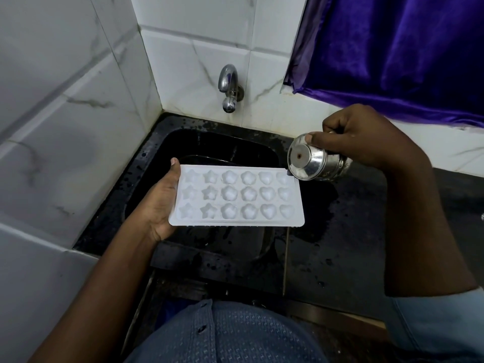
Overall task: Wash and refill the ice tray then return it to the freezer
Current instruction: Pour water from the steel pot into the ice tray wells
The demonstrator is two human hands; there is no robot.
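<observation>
No readable text, label, brand or number anywhere.

Left arm bare, comes in from lower left, forearm angled up toward centre. Left hand palm up, supports left short end of ice tray from below. Thumb tip hooked over far corner, fingers hidden underneath. Right forearm bare, enters from right, wrist bent inward. Right hand grips tipped steel cup from above, fingers curled round its wall, thumb laid across edge of its base. Hands well apart.
</observation>
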